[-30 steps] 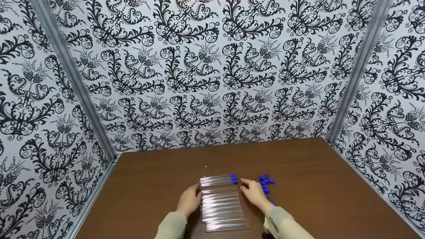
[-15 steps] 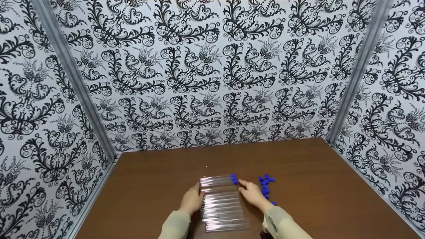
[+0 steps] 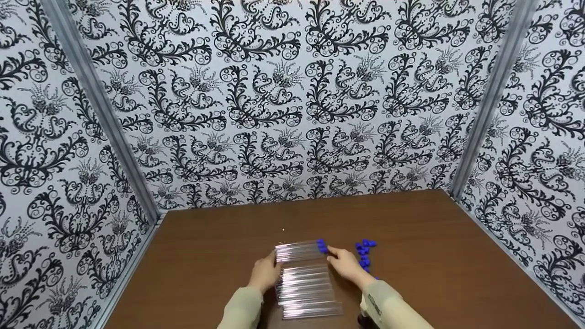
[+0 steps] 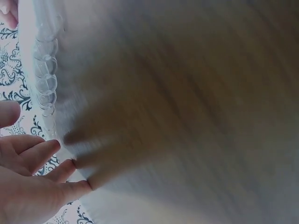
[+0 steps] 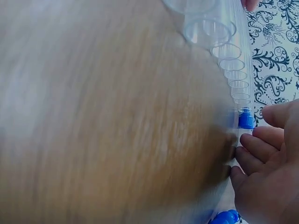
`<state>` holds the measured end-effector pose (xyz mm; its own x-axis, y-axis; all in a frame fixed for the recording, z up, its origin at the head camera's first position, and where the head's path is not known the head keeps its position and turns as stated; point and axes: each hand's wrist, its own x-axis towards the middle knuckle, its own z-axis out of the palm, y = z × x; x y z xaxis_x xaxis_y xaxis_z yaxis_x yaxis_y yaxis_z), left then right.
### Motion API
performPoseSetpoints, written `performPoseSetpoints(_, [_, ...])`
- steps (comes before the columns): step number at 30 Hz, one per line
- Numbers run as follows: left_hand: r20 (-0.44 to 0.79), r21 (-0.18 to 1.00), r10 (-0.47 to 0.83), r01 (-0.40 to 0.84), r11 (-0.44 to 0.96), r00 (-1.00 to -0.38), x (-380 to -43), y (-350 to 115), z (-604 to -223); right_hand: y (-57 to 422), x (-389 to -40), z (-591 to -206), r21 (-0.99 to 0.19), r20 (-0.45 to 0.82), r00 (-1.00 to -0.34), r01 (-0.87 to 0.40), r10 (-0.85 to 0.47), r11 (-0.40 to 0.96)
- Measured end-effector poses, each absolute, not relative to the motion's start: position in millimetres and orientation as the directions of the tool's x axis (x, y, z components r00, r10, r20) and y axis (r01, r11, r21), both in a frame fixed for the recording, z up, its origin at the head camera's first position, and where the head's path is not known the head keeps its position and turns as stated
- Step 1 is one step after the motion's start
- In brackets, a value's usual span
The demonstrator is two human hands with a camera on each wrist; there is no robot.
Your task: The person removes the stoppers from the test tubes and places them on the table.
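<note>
Clear test tubes lie side by side on the brown table in the head view. The far group of tubes (image 3: 297,251) has blue caps (image 3: 321,246) on its right ends, while the nearer, uncapped tubes (image 3: 306,290) stretch toward the front. My left hand (image 3: 265,273) is beside the closed left ends of the far tubes, its fingertips resting on the table in the left wrist view. At the capped ends is my right hand (image 3: 346,263). Its fingers are relaxed, with the fingertips on the table and the thumb apart from the nearest blue cap (image 5: 246,119).
Several loose blue caps (image 3: 364,256) lie scattered right of the right hand. The brown table (image 3: 219,233) meets patterned walls (image 3: 274,137) at the back and sides, with grey metal posts (image 3: 475,137) in the corners.
The tube nearest the capped group has shifted away from me to join it, so the gap now sits lower. Both hands have moved slightly inward, the right one closer to the capped ends.
</note>
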<state>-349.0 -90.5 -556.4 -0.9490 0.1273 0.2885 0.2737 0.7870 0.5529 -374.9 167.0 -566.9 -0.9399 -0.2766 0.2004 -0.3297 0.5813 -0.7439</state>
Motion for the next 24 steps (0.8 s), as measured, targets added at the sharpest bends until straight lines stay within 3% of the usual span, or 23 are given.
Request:
performPoseSetpoints(12, [0.301,0.564,0.089,0.253,0.786,-0.949,-352.3,-87.3,-560.1,165.8,-376.4,-562.8,-0.726,0.219,-0.933,-0.352,-0.286,0.590])
performPoseSetpoints(24, [0.198,0.628,0.053,0.168,0.759,-0.979,-352.8,-85.7,-555.9,162.0,-376.0,-560.7,-0.732,0.223,-0.935,-0.348,-0.276,0.587])
